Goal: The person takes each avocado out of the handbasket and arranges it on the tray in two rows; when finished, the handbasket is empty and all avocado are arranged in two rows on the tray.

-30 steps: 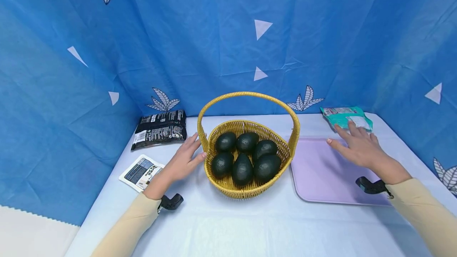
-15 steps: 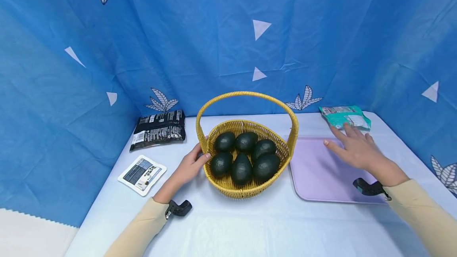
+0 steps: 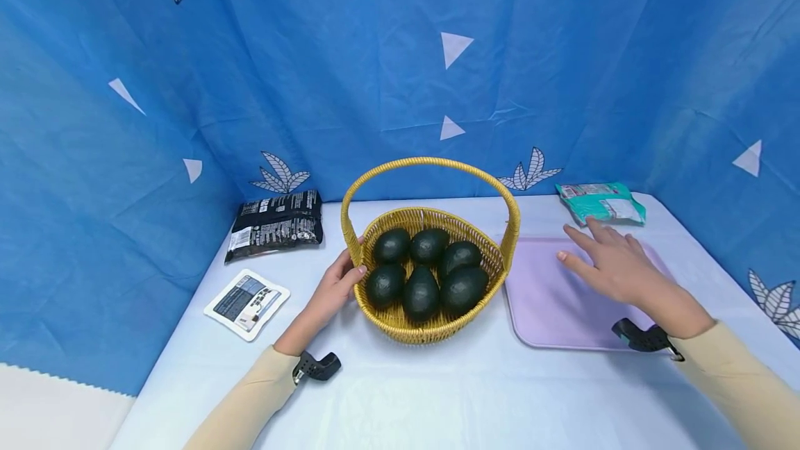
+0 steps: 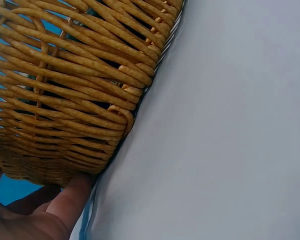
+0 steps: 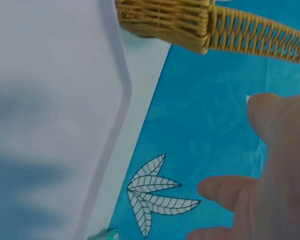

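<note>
Near centre, left hand [image 3: 334, 289] grips wicker basket [image 3: 425, 334]; right hand [image 3: 615, 266], fingers spread, hovers over lilac tray [image 3: 542, 318]. One-sided lifting could spill avocados [image 3: 421, 295].

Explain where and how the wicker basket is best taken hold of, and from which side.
Probably at the top of its arched handle, coming from above. The arch stands up over the wicker basket, apart from the avocados, and meets its left and right sides, so the load should hang fairly balanced. The left hand, at the left side, could steady it.
</note>
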`<state>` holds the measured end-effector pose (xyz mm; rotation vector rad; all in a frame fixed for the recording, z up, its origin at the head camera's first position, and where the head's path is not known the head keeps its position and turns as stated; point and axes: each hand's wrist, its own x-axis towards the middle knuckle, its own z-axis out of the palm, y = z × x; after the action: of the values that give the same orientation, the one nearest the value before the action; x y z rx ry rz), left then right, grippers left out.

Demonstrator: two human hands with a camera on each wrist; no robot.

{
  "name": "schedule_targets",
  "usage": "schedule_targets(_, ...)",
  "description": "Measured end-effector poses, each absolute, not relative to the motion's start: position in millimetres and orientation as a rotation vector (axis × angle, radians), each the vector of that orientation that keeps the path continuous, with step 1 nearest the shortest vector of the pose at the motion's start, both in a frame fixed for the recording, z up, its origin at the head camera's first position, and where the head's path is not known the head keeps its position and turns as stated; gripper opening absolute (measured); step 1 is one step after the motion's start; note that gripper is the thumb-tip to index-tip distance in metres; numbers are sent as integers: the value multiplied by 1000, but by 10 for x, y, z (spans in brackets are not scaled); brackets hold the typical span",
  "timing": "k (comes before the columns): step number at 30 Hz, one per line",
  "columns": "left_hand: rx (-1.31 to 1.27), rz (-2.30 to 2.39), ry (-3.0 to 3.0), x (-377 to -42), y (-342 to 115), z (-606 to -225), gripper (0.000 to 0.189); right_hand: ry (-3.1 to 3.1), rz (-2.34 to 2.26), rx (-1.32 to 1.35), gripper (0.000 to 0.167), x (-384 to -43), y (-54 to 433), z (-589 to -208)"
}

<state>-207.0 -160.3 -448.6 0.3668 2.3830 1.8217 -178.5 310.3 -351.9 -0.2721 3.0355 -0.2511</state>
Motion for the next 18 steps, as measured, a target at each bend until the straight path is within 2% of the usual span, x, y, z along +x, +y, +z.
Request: schedule_targets(18, 331, 1863, 2346, -2060, -1589, -4508, 60, 2982, -366, -455, 73, -1550, 2775, -3354)
